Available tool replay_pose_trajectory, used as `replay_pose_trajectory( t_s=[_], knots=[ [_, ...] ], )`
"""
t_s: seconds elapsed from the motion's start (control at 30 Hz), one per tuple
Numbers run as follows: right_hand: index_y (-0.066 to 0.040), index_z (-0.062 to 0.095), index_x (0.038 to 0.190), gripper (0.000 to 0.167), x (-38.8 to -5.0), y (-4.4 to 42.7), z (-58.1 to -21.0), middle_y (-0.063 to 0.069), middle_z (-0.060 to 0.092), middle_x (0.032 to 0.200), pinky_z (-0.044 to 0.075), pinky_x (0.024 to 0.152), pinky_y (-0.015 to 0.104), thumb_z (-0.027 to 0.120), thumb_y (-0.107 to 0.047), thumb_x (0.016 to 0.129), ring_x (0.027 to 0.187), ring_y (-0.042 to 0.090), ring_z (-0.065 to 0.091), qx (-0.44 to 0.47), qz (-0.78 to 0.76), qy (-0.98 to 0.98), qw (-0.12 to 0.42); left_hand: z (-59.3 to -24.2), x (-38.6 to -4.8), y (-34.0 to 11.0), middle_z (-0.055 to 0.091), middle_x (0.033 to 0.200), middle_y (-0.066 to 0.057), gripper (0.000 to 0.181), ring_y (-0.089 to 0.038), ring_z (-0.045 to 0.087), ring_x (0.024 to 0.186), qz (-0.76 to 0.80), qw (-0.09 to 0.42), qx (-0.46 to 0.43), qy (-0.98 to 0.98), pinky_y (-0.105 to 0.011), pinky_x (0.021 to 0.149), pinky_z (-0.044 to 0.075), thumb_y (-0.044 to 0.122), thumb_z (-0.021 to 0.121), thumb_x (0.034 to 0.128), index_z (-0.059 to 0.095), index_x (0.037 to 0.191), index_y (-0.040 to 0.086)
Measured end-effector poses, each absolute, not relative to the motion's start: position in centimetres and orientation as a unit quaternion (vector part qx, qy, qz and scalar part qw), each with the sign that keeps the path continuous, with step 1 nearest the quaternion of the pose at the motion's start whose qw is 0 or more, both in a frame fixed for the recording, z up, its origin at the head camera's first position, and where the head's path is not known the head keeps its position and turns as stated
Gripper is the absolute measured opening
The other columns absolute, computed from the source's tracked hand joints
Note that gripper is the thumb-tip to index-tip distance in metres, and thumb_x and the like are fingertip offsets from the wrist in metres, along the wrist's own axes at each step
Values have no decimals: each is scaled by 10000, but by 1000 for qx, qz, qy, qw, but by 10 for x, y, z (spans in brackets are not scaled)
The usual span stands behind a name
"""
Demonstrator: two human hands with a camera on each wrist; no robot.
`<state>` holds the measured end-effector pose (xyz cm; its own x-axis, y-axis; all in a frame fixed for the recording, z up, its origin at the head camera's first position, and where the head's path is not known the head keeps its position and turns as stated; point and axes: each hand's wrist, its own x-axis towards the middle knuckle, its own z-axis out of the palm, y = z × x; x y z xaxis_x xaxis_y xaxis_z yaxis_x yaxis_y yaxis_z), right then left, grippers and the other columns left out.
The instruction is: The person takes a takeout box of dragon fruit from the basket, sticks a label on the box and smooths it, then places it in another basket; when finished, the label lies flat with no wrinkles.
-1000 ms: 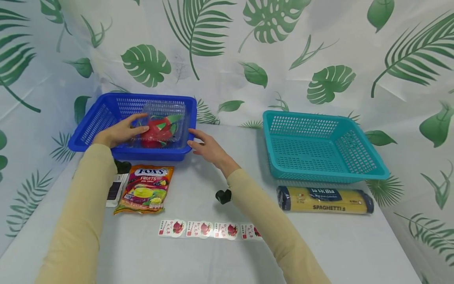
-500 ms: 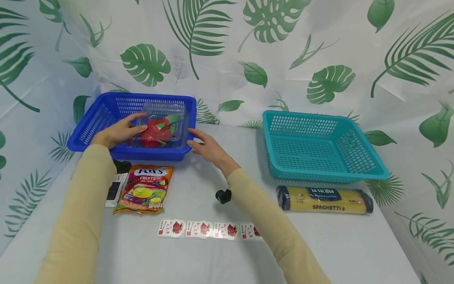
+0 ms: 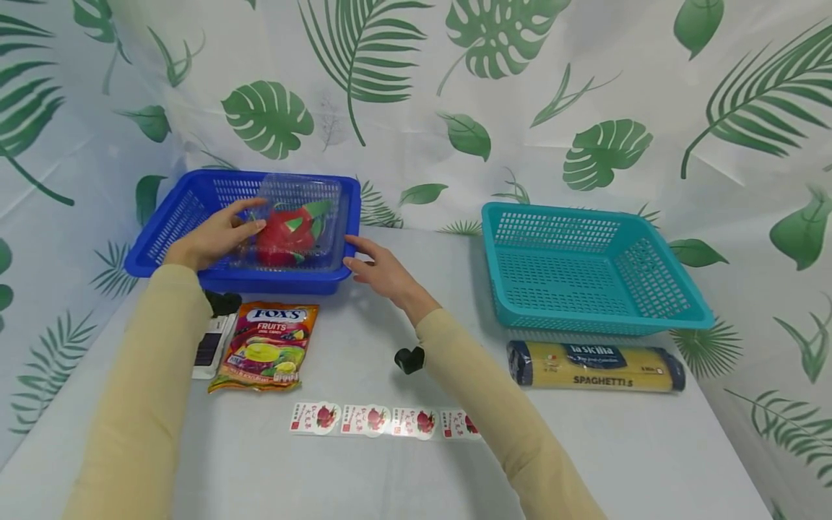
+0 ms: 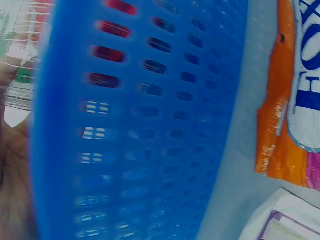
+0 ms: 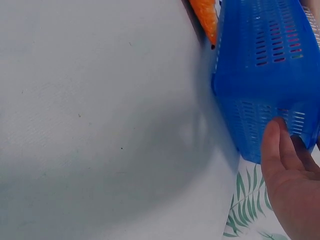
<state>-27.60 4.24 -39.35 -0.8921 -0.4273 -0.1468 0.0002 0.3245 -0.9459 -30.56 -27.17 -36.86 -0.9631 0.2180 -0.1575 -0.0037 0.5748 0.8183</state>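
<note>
In the head view, my left hand (image 3: 217, 235) grips the left side of a clear plastic clamshell box (image 3: 302, 189), its fingers bent at the edge. Inside the box is a red fruit with green tips (image 3: 279, 235), which looks like a dragon fruit. The box is tilted and over the right half of a blue basket (image 3: 227, 276). My right hand (image 3: 386, 274) is at the basket's right end, fingers fairly straight; in the right wrist view its thumb (image 5: 272, 137) rests on the outer wall. The basket wall hides much of the left hand in the left wrist view.
A FOX'S candy bag (image 3: 266, 347) lies before the blue basket, beside a white packet (image 3: 211, 350). A strip of fruit stickers (image 3: 383, 421) lies nearer me. At right are a teal basket (image 3: 552, 274) and a spaghetti pack (image 3: 594, 366). A leaf-print curtain (image 3: 416, 108) stands behind.
My left hand has raised the clear box slightly and tilted it, its far edge now higher over the basket's back rim. The right hand and the blue basket stay in place.
</note>
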Motion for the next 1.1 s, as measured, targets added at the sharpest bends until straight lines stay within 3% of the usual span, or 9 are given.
replay_pose_trajectory(
  t_s=[0.2, 0.33, 0.47, 0.53, 0.7, 0.8, 0.9, 1.03, 1.1],
  knots=[
    [-222, 352, 1522, 553, -276, 44, -391, 45, 388, 1511, 482, 972, 336, 552, -296, 1012, 1252, 242, 529, -133, -556, 803, 171, -352, -306, -271, 477, 1102, -158, 672, -254, 502, 869, 468, 95, 74, 876, -347, 762, 494, 500, 475, 988, 176, 1566, 333],
    [-199, 387, 1501, 521, -276, 44, -387, 37, 426, 1483, 477, 972, 341, 536, -322, 1017, 1248, 211, 531, -116, -544, 824, 110, -340, -307, -268, 468, 994, -135, 670, -238, 499, 793, 464, 78, 88, 878, -315, 685, 488, 503, 479, 984, 191, 1563, 331],
    [-191, 388, 1498, 522, -276, 42, -376, 43, 455, 1461, 455, 990, 346, 511, -362, 1021, 1256, 195, 519, -94, -563, 820, 36, -331, -306, -262, 459, 1050, -147, 658, -251, 493, 819, 464, 72, 98, 878, -315, 680, 486, 511, 476, 982, 200, 1557, 352],
    [-220, 334, 1525, 563, -276, 41, -368, 46, 429, 1484, 435, 1016, 352, 504, -395, 1018, 1276, 193, 499, -97, -575, 812, 18, -328, -305, -260, 451, 1129, -139, 654, -250, 490, 852, 466, 72, 101, 876, -308, 689, 488, 509, 476, 983, 196, 1557, 366],
    [-330, 194, 1563, 654, -274, 37, -349, 52, 291, 1570, 382, 1072, 392, 504, -457, 1001, 1365, 245, 408, -138, -585, 799, 4, -321, -305, -252, 431, 1094, -125, 646, -236, 469, 813, 469, 64, 116, 873, -302, 685, 463, 496, 487, 984, 202, 1552, 381],
    [-339, 194, 1564, 664, -272, 35, -340, 13, 236, 1596, 355, 1092, 407, 512, -461, 995, 1394, 287, 360, -154, -578, 801, -8, -315, -304, -245, 418, 1001, -120, 643, -236, 452, 762, 474, 60, 133, 868, -317, 668, 441, 483, 506, 982, 220, 1548, 374],
    [-293, 229, 1564, 651, -271, 34, -334, -13, 230, 1598, 313, 1121, 399, 523, -427, 998, 1425, 241, 299, -163, -570, 804, -31, -308, -303, -237, 416, 974, -120, 640, -248, 452, 749, 480, 56, 145, 864, -323, 659, 440, 462, 524, 983, 237, 1546, 364],
    [-264, 269, 1555, 624, -269, 38, -329, 9, 256, 1583, 287, 1134, 374, 531, -385, 1002, 1433, 169, 257, -155, -569, 805, -59, -302, -299, -225, 437, 1038, -119, 631, -262, 491, 793, 472, 46, 149, 868, -299, 681, 473, 446, 524, 988, 249, 1548, 350],
    [-303, 281, 1546, 607, -267, 43, -326, 27, 256, 1574, 328, 1107, 391, 528, -400, 1000, 1404, 195, 308, -139, -574, 805, -58, -299, -296, -219, 444, 1069, -126, 622, -268, 504, 800, 471, 41, 151, 868, -296, 680, 482, 435, 519, 993, 253, 1548, 341]
  ],
)
